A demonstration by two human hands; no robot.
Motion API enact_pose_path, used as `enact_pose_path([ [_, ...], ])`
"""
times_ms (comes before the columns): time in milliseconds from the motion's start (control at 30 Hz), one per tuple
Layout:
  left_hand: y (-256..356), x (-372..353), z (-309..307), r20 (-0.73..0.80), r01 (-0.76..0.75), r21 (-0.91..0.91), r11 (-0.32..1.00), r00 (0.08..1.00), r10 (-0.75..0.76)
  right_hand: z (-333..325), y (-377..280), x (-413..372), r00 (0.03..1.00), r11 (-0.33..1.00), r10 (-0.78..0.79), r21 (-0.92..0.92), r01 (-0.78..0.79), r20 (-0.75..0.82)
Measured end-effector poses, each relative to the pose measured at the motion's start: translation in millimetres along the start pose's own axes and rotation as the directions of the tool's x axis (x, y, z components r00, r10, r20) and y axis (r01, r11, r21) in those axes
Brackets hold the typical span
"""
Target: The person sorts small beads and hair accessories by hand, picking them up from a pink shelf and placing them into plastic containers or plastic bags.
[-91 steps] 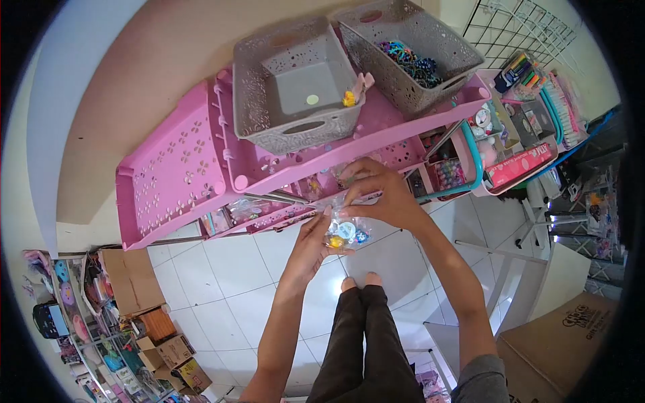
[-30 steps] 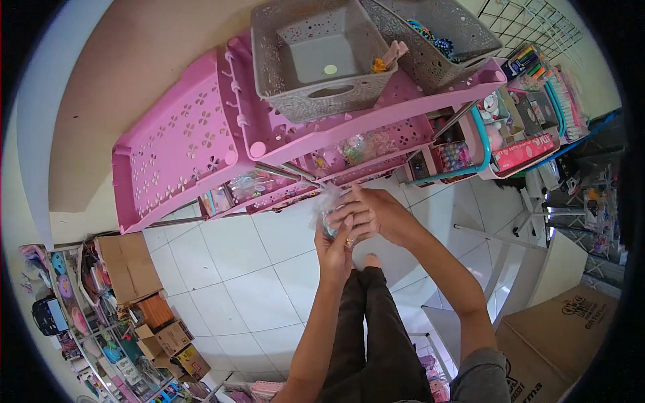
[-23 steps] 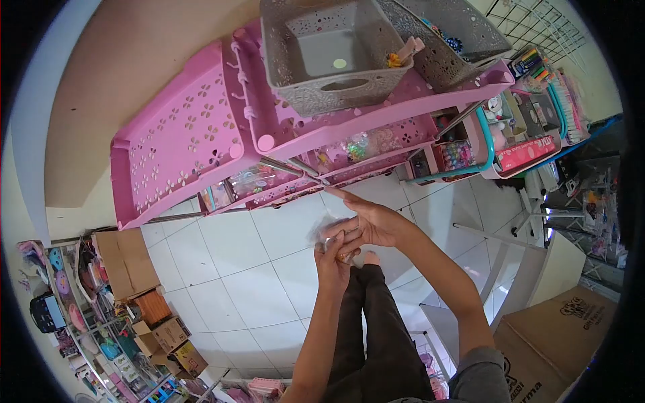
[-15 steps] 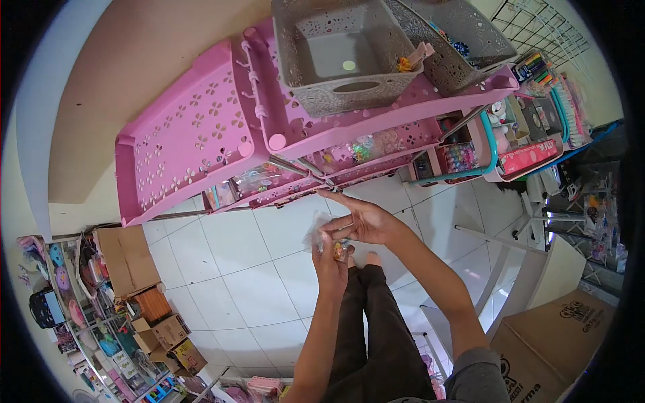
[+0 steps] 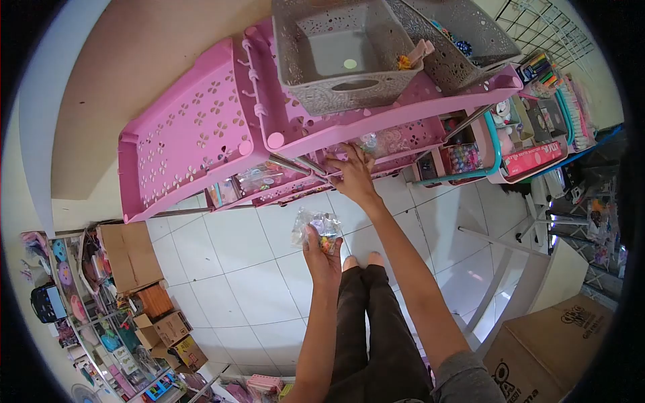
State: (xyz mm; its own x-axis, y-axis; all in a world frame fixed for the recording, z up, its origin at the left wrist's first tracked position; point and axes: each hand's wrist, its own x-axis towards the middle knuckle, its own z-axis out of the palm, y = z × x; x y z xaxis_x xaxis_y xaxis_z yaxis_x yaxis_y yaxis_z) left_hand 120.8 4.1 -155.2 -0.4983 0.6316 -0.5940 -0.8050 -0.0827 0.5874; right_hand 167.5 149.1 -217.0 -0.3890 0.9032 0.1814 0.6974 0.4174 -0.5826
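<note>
My left hand (image 5: 322,263) is closed on a clear plastic bag (image 5: 316,225) with small colourful pieces in it, held out over the floor. My right hand (image 5: 353,176) reaches to the lower tier (image 5: 423,132) of the pink rack. Its fingers are apart and bent downward at the tier's front edge, beside clear packets (image 5: 383,142) lying there. The fingertips overlap the tier's contents in this view.
Grey baskets (image 5: 356,86) stand on the rack's pink top shelf (image 5: 195,127). A teal-edged trolley (image 5: 496,144) of small goods is at the right, near a cardboard box (image 5: 547,342) and white table (image 5: 547,285). Stocked shelves (image 5: 101,322) line the left over white floor tiles (image 5: 252,289).
My right hand has left the bag and moved up to the rack's lower tier. The left hand keeps the bag, which now shows more fully.
</note>
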Motion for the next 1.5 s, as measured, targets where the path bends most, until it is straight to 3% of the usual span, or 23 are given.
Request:
enact_pose_path([
  [100,1.9,-1.1,-1.7,-0.011,0.0,0.021,1.0,1.0,0.0,4.2,13.9,-4.3,0.996,0.995,-0.031,0.094,0.024,0.083],
  [400,-1.1,4.9,0.5,-0.027,-0.017,0.022,1.0,0.999,0.017,-10.5,20.6,-1.3,0.996,0.97,-0.081,0.231,0.071,0.036],
  [467,-3.7,4.2,2.0,-0.02,-0.021,0.029,0.999,1.0,0.021,-7.1,14.1,1.8,0.995,0.955,-0.063,0.283,0.082,-0.074],
  [600,-4.9,1.9,6.2,-0.032,-0.019,0.066,0.998,0.999,0.021,3.0,13.2,3.0,0.995,0.963,-0.058,0.257,0.077,-0.084],
  [667,-2.5,1.7,6.2,-0.017,-0.015,0.076,0.997,1.0,0.017,3.1,16.3,5.0,0.948,0.718,0.229,0.696,-0.012,-0.22],
  [700,0.6,0.8,9.0,-0.032,-0.002,0.102,0.995,0.999,0.005,-9.6,12.6,4.2,0.948,0.717,0.232,0.697,-0.015,-0.218],
  [733,3.9,-0.3,12.1,-0.048,0.011,0.125,0.992,0.999,-0.006,-26.6,12.6,0.8,0.933,0.442,0.357,0.889,-0.123,-0.048],
  [767,8.1,-1.3,15.3,-0.049,0.013,0.124,0.992,0.999,-0.007,-44.6,11.1,-2.0,0.896,0.113,0.418,0.97,-0.216,0.151],
  [800,13.6,-2.8,18.4,-0.026,0.0,0.173,0.985,1.0,0.004,-55.7,13.9,-6.1,0.894,0.115,0.421,0.969,-0.22,0.152],
  [867,21.1,-1.8,24.9,0.047,-0.038,0.242,0.969,0.999,0.027,-74.9,17.4,-13.4,0.959,0.232,0.27,0.96,-0.157,0.091],
  [967,31.2,-4.9,46.3,0.023,0.019,0.33,0.944,0.999,-0.028,-104.3,-1.9,-28.6,0.948,0.278,0.269,0.928,-0.248,0.173],
  [1100,33.0,-14.5,58.0,0.135,0.047,0.32,0.946,0.986,-0.095,-110.4,-44.7,-48.2,0.938,0.332,0.334,0.92,-0.21,0.094],
  [1167,31.4,-18.6,57.6,0.142,0.056,0.346,0.937,0.984,-0.111,-102.9,-57.5,-55.7,0.959,0.632,0.278,0.763,-0.135,-0.06],
  [1233,26.4,-17.4,46.1,0.266,0.01,0.349,0.937,0.958,-0.109,-97.5,-67.9,-58.8,0.957,0.677,0.258,0.731,-0.083,-0.13],
  [1300,23.4,-17.9,41.4,0.272,0.041,0.346,0.937,0.952,-0.142,-89.2,-75.4,-63.5,0.953,0.721,0.232,0.693,-0.033,-0.196],
  [1367,19.6,-26.3,48.3,0.129,0.001,0.214,0.977,0.991,-0.03,-75.3,-78.7,-71.5,0.928,0.805,0.282,0.586,-0.089,-0.245],
  [1400,17.5,-25.3,43.7,0.129,0.005,0.215,0.977,0.991,-0.034,-72.8,-81.0,-73.3,0.924,0.789,0.296,0.607,-0.094,-0.243],
  [1467,13.3,-21.1,30.6,0.22,-0.136,0.555,0.821,0.975,0.013,-65.4,-81.7,-78.1,0.922,0.787,0.307,0.607,-0.106,-0.236],
  [1500,13.8,-20.9,29.3,0.216,-0.133,0.555,0.821,0.976,0.011,-63.1,-82.0,-79.6,0.921,0.784,0.314,0.61,-0.116,-0.229],
])
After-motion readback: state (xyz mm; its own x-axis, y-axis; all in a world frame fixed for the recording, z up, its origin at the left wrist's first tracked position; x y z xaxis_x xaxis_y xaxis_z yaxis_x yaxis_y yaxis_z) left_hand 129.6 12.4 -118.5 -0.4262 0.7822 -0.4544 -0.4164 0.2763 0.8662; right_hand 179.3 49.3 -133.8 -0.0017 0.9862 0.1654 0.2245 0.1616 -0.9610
